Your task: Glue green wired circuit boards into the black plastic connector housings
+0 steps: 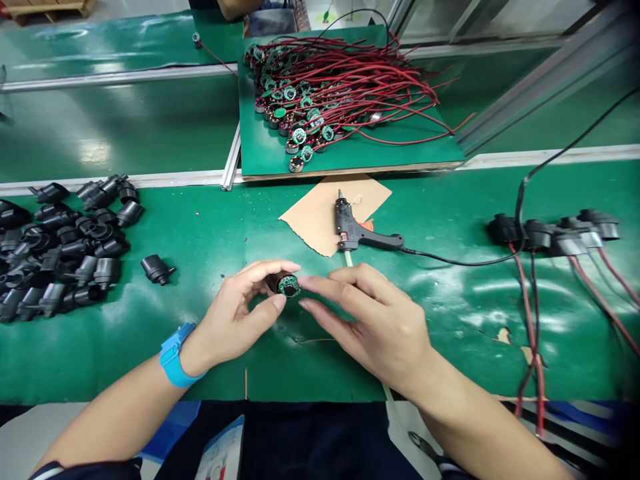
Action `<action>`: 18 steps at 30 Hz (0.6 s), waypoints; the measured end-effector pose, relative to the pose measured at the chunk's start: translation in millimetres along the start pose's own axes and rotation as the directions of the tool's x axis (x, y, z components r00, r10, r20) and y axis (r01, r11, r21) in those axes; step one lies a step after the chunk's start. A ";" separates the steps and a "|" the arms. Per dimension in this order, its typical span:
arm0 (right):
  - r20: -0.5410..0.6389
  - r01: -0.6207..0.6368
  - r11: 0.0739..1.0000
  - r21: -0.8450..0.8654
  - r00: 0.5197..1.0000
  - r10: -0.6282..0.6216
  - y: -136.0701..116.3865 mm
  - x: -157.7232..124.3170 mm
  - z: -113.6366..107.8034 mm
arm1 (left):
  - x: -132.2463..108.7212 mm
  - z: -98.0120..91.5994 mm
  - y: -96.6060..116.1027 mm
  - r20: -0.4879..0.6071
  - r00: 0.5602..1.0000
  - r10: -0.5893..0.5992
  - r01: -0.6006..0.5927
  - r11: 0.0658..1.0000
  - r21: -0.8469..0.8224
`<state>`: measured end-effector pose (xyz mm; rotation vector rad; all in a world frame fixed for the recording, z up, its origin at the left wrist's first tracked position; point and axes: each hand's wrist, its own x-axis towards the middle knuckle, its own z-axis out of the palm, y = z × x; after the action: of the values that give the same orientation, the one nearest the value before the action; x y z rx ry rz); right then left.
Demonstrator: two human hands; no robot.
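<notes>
A small round motor part (pixel 289 285) with a green circuit board on its end is pinched between the thumb and fingers of my left hand (pixel 240 310), a little above the green bench top. Close by on its right is my right hand (pixel 380 320), thumb and index finger slightly apart. That index fingertip lies at the edge of the circuit board; whether it touches is unclear. Beyond my hands a black glue gun (pixel 363 233) rests on a piece of brown cardboard (pixel 315 217), its nozzle pointing away from me.
Black plastic housings (pixel 100 240) are heaped at the left, with one single housing (pixel 157 269) apart. A raised green board (pixel 350 157) carries many motor parts with red wires (pixel 360 87). Several black housings with wires (pixel 565 233) sit right, near the gun's cable (pixel 465 263). Behind, a person's arm (pixel 237 8) shows.
</notes>
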<state>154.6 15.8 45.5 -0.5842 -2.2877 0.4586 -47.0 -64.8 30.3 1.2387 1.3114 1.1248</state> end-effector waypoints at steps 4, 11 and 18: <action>-0.018 -0.015 0.999 0.042 1.000 0.016 0.3 -0.7 -3.3 | -0.8 -1.9 0.4 0.017 1.000 -0.002 0.001 0.999 0.035; 0.004 -0.023 0.978 0.205 1.000 0.023 1.2 2.1 -4.0 | -1.3 -0.6 0.9 0.014 0.999 0.045 -0.047 0.992 0.115; 0.014 0.016 0.970 0.243 1.000 -0.020 1.1 0.5 -2.7 | -0.9 0.3 11.2 0.010 0.998 0.056 -0.057 0.982 0.181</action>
<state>156.4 17.4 47.0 -0.4372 -2.2065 0.7247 -45.5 -65.1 41.5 1.4189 1.4075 1.0586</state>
